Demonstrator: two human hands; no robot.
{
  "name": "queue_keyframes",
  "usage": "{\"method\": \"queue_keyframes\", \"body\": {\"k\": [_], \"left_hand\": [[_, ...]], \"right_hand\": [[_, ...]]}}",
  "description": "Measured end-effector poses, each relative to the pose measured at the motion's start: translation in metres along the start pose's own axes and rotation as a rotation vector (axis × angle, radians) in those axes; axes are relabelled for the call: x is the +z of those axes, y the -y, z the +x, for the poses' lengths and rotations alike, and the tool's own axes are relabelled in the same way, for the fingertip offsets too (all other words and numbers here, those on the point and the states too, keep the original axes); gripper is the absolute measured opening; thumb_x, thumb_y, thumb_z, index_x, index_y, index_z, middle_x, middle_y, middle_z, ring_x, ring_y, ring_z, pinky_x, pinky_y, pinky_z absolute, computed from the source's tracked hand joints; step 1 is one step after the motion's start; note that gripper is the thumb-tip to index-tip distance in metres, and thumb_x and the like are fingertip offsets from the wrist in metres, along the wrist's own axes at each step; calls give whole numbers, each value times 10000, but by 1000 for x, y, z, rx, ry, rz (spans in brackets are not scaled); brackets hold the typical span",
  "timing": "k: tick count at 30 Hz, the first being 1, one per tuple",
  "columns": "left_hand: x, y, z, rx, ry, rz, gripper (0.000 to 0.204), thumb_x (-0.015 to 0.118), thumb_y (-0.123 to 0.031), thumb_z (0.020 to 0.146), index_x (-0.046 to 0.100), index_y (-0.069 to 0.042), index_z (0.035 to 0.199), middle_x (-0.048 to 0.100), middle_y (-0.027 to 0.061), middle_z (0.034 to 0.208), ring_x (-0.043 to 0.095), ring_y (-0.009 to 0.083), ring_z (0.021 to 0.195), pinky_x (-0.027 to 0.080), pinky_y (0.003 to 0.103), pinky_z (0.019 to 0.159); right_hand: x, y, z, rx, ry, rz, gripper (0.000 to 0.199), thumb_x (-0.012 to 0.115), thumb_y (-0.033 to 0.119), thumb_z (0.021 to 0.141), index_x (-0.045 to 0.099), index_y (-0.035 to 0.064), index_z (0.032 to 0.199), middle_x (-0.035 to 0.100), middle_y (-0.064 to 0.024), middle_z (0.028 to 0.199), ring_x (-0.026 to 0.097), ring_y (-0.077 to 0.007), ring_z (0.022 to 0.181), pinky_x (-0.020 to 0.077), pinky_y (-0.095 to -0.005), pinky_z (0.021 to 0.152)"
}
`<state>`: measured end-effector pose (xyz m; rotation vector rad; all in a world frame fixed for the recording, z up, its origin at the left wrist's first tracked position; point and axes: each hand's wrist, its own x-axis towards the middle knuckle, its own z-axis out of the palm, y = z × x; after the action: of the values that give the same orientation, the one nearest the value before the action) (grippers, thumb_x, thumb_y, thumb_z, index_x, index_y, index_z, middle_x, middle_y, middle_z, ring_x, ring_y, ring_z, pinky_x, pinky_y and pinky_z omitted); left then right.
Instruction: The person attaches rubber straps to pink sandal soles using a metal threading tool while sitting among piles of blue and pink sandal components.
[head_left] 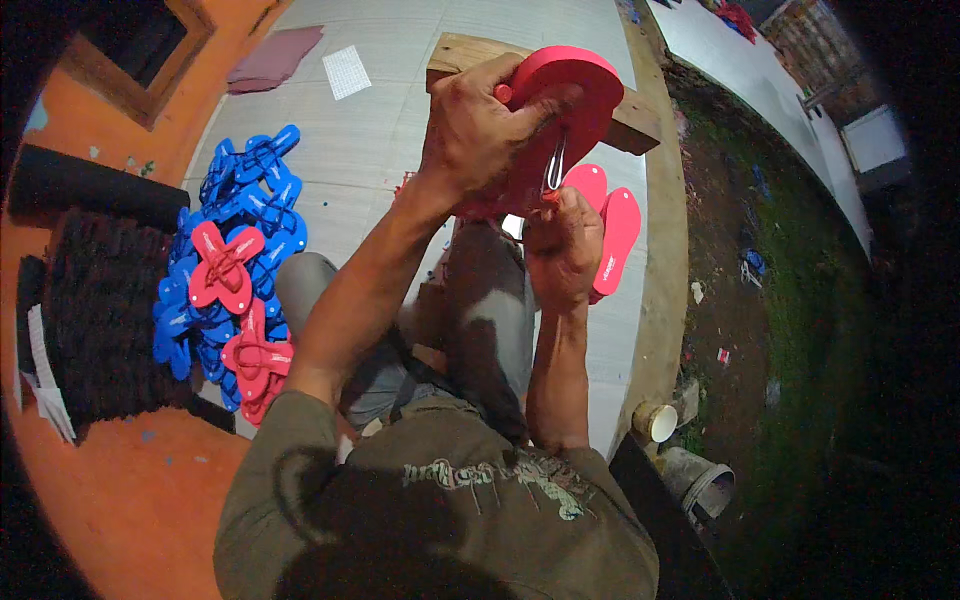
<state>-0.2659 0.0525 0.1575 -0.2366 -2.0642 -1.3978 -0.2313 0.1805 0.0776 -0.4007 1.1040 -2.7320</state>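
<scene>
My left hand grips a red flip-flop sole, holding it tilted above a wooden block. My right hand sits just below it and pinches a thin metal tool that points up into the sole. More red soles lie flat on the tiled floor behind my right hand. My knees are under both hands.
A pile of blue and red finished flip-flops lies on the floor at my left. A stack of dark material stands further left against the orange wall. A small white cup and a bucket sit at the floor's right edge, beside dirt ground.
</scene>
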Motion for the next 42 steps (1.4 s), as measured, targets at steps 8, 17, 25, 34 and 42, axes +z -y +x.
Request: {"method": "queue_keyframes", "body": {"k": [8, 17, 25, 34, 42], "left_hand": [[-2, -1, -6, -66, 0, -49, 335, 672, -335, 710, 624, -50, 880, 625, 84, 668, 597, 147, 577, 466, 281, 547], [5, 12, -10, -89, 16, -200, 261, 611, -197, 791, 584, 8, 950, 633, 65, 774, 584, 95, 664, 469, 222, 588], [7, 15, -15, -49, 4, -311, 239, 611, -120, 780, 563, 16, 970, 631, 75, 818, 590, 104, 682, 473, 225, 607], [4, 8, -13, -113, 10, -275, 262, 626, -95, 756, 554, 11, 984, 629, 78, 841, 591, 109, 723, 476, 240, 632], [5, 14, -16, -104, -15, -242, 269, 634, -65, 735, 552, 8, 981, 628, 76, 837, 596, 116, 732, 479, 239, 642]], "right_hand": [[29, 32, 8, 166, -199, -343, 258, 489, 254, 862, 572, 31, 764, 537, -4, 585, 451, -47, 455, 331, -193, 398], [31, 37, 17, -115, -277, -1323, 365, 486, 279, 856, 586, -4, 649, 523, -12, 508, 473, -91, 470, 328, -288, 430], [27, 43, 6, 123, -210, -833, 322, 454, 290, 871, 600, 22, 766, 542, 6, 604, 429, -67, 496, 340, -250, 456], [18, 29, -5, 139, -87, -277, 232, 480, 297, 870, 542, 76, 901, 484, 60, 647, 312, -5, 487, 244, -154, 432], [21, 37, -3, 236, -70, -450, 256, 520, 332, 842, 539, 92, 756, 402, 77, 577, 294, -10, 463, 217, -169, 414]]}}
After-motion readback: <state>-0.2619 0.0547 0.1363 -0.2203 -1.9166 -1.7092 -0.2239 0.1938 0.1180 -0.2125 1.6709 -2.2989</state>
